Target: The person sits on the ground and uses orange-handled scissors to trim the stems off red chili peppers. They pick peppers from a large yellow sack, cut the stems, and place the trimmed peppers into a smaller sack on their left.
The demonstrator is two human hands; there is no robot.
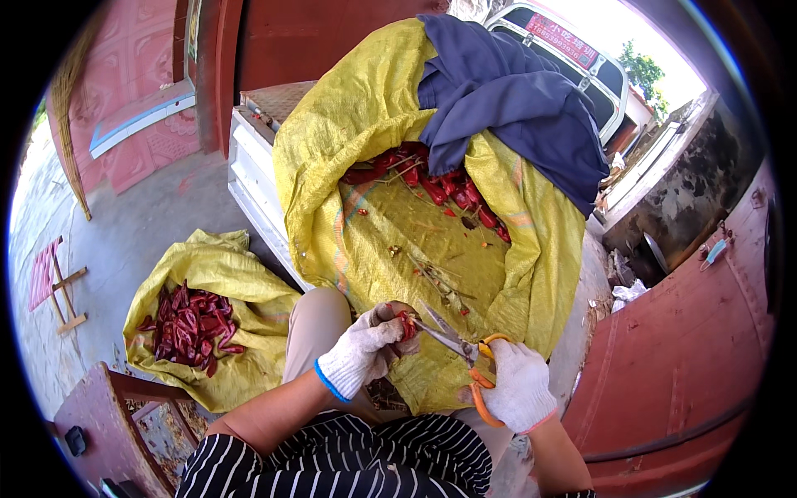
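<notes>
My left hand (365, 349), in a soiled white glove, pinches a dried red chili (406, 327) just above my lap. My right hand (515, 387), also gloved, grips orange-handled scissors (483, 392), whose blades point left at the chili's end. Behind both hands a large yellow woven sack (390, 216) lies open, with red chilies (440, 187) inside and loose stems (440, 278) on its lower part. A dark blue cloth (506, 108) drapes over its top. Down at the left, another yellow sack (257, 295) holds a pile of red chilies (184, 328).
A white truck bed (257, 191) supports the big sack. At left are a straw broom (66, 116), a small folding stool (58, 295) and a wooden chair (91, 415). A red metal door (664, 349) is at right. My legs (315, 324) are below the sack.
</notes>
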